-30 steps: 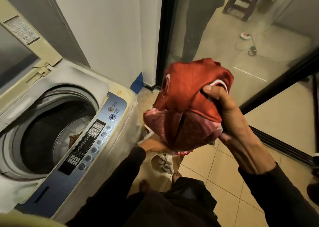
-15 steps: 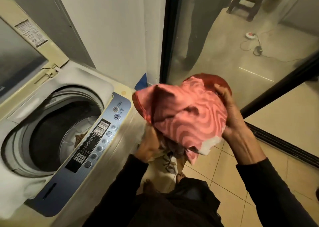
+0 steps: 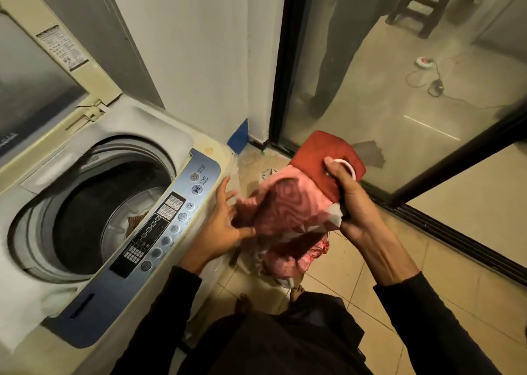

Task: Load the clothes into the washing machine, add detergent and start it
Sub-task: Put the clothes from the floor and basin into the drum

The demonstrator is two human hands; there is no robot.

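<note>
Right of the open washing machine (image 3: 85,203), a bundle of red and pink clothes (image 3: 296,212) hangs over the floor, gripped by the right hand (image 3: 352,203). Left hand (image 3: 219,226), fingers spread, touches it, nearer the drum (image 3: 94,214) lying leftward.

Long black sleeves (image 3: 445,326) on both arms; dark garment (image 3: 285,337) below; hands bare, feet (image 3: 244,303) bare.
</note>
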